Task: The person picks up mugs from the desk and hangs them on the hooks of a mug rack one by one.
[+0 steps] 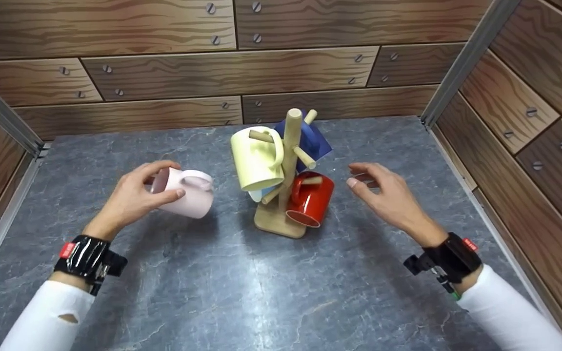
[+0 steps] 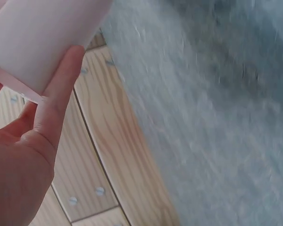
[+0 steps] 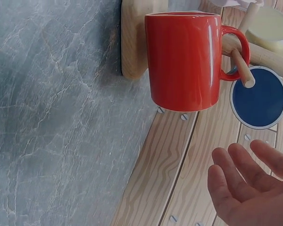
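My left hand [image 1: 132, 195] grips a pale pink mug [image 1: 190, 195] by its rim end, thumb along the outside. The mug lies tilted in the air, its handle up and its base toward the stand. In the left wrist view the thumb presses the pink mug's wall [image 2: 42, 42]. A wooden mug stand [image 1: 291, 131] holds a yellow mug [image 1: 256, 163], a red mug [image 1: 315, 197] and a dark blue mug [image 1: 322, 144] on its pegs. To the right of the red mug, my right hand [image 1: 383, 192] hovers with relaxed fingers and holds nothing.
A light blue mug [image 1: 256, 195] shows partly behind the yellow one. The stand's base [image 1: 278, 222] rests on the grey marbled table [image 1: 242, 292]. Wood-patterned walls [image 1: 164, 78] enclose the back and sides. A bare peg [image 1: 305, 158] points forward near the top of the stand.
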`<state>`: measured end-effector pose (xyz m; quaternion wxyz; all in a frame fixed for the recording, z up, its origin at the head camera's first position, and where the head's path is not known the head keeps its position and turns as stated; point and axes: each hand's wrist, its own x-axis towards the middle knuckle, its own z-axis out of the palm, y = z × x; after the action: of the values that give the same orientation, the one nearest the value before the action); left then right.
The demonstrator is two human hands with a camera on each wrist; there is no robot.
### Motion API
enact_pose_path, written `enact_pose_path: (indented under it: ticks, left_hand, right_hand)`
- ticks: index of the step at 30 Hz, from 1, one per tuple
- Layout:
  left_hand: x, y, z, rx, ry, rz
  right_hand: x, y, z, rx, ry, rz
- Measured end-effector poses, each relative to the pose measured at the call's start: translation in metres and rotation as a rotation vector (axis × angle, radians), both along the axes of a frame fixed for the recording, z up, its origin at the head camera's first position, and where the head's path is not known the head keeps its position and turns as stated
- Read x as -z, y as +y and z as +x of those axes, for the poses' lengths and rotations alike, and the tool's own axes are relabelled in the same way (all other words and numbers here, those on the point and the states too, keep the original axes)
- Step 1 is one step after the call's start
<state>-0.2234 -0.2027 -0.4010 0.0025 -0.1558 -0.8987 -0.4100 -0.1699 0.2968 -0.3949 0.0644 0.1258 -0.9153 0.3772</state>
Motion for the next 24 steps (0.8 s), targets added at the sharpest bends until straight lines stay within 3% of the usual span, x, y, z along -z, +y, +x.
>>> enact_pose_path:
  ticks: [7, 12, 18, 24]
  left_hand:
    - [-0.001, 0.018, 0.027, 0.012, -0.101, 0.142]
    - [-0.002, 0.039, 0.047, 0.025, -0.084, 0.209]
    - [-0.005, 0.064, 0.065, 0.03, -0.028, 0.203]
    - [-0.01, 0.09, 0.08, 0.025, -0.053, 0.182]
  right_hand:
    - [0.0, -0.005, 0.002, -0.015, 0.017, -0.008]
    - [-0.002, -0.01, 0.004, -0.023, 0.044, -0.003]
    - [-0.002, -0.016, 0.007, -0.045, 0.073, 0.016]
    - [0.0, -0.022, 0.007, -0.08, 0.085, 0.021]
